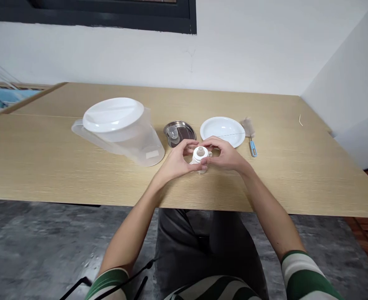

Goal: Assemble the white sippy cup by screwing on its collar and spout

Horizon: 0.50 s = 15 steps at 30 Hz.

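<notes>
Striped shirt nearest cam. Beyond: L hand & R hand, fingers curled round/pinching baby bottle from both sides, prob. for steadiness; worktop contact unclear. Jug, tray, plate, blue-handled tool sit outward, prob. for elbow room.

Head-worn view, forward and down

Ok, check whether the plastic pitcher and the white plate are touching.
Apart. The head view plainly shows a gap between the pitcher and the plate, with the metal tray sitting there.
</notes>
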Motion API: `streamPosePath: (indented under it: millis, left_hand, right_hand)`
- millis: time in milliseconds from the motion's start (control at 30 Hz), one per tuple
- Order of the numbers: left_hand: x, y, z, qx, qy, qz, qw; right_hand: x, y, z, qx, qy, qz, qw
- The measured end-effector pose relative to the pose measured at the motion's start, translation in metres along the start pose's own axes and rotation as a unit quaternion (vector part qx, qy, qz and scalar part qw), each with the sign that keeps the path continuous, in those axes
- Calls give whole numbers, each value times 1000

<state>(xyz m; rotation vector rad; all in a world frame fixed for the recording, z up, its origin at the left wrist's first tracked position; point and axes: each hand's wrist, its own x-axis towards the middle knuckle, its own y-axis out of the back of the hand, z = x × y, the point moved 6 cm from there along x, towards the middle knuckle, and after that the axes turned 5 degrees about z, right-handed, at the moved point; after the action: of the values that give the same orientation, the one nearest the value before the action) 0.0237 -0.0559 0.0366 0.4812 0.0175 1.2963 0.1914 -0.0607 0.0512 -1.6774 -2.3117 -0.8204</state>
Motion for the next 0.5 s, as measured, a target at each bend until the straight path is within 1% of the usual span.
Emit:
streamPosePath:
  millis: [67, 133, 200, 267, 500]
  left_hand:
    - [-2, -2, -6, -29, 5, 7, 1000]
    - [-5, -5, -10, -66, 2, 12, 998]
    - [-7, -7, -12, -99, -6, 16, 995]
    - [-8, -8, -13, -116, -11, 17, 993]
    - [-13, -7, -15, -119, -2, 30, 992]
  right_hand:
    - [0, -1, 4, 3, -7, 6, 1000]
    - [-1, -1, 10, 5, -30, 16, 999]
    - [-1, -2, 15, 11, -53, 24, 998]
    - [-2, -2, 16, 14, -58, 22, 998]
    - [-2, -5, -4, -61, 20, -8, 998]
